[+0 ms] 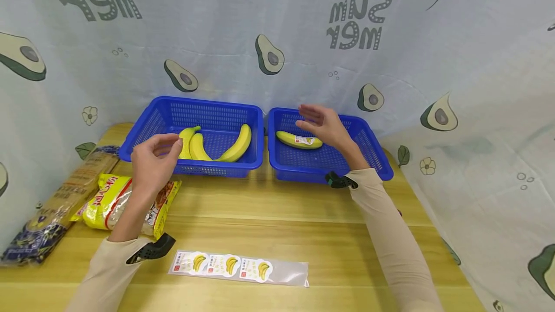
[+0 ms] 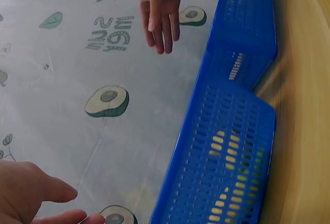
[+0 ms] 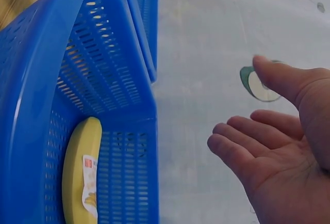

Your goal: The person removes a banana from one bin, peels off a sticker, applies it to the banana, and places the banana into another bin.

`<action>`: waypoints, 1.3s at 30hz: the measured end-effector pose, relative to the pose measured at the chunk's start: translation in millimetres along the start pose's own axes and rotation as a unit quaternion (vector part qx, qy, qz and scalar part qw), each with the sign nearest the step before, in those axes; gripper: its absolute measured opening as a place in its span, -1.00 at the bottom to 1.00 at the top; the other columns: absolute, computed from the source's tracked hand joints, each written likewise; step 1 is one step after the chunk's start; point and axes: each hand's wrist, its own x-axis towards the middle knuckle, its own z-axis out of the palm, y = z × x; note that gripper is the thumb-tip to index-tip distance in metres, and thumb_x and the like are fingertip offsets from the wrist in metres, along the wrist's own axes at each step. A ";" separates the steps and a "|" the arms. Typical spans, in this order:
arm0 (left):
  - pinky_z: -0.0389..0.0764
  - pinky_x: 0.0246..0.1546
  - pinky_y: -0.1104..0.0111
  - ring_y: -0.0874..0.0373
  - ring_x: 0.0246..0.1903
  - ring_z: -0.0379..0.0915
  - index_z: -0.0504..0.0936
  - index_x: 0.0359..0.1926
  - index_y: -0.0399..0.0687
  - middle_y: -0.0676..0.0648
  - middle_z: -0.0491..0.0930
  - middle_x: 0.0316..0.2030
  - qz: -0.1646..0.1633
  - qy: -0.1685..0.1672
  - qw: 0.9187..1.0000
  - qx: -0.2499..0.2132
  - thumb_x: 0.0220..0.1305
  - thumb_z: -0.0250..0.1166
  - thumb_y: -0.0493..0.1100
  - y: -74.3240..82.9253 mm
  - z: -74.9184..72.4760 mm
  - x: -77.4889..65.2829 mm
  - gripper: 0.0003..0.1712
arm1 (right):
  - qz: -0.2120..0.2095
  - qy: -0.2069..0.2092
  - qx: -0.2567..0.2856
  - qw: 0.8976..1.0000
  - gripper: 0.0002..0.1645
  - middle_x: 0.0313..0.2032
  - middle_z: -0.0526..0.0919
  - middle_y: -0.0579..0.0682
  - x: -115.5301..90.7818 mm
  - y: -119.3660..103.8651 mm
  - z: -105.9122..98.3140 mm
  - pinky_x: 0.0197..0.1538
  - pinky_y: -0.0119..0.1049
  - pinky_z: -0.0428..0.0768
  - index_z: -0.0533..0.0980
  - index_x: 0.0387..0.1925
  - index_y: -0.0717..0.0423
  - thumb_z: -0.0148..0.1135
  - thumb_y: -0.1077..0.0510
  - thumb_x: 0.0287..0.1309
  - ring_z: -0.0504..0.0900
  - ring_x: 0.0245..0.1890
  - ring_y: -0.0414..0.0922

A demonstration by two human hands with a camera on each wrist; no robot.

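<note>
In the head view my left hand (image 1: 155,162) hovers by the front left of the left blue basket (image 1: 195,170), fingers loosely bent with nothing between them. Several yellow bananas (image 1: 236,147) lie in that basket, partly hidden by the hand. My right hand (image 1: 323,126) is held above the right blue basket (image 1: 299,175), its fingers straight and holding nothing. One banana (image 3: 77,182) with a white sticker (image 3: 89,185) on its side lies in the right basket. On the table, a clear strip (image 1: 288,272) carries three white banana stickers (image 1: 225,266).
A yellow printed bag (image 1: 101,206) lies left, under my left forearm, beside a long brown and blue packet (image 1: 60,201). A pale curtain (image 1: 217,28) with avocado prints hangs behind the baskets. The wooden table (image 1: 260,206) runs in front of them.
</note>
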 end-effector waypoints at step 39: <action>0.59 0.17 -0.02 -0.38 0.45 0.30 0.22 0.62 -0.38 -0.46 0.32 0.52 -0.186 -0.018 0.977 0.101 0.65 0.05 0.03 -52.5 -77.7 37.7 -0.24 | 0.012 -0.082 0.007 0.997 -0.33 0.43 0.56 0.21 47.4 -40.4 57.2 0.45 -0.02 0.56 0.39 0.54 0.26 0.28 0.07 0.58 0.60 0.40 0.09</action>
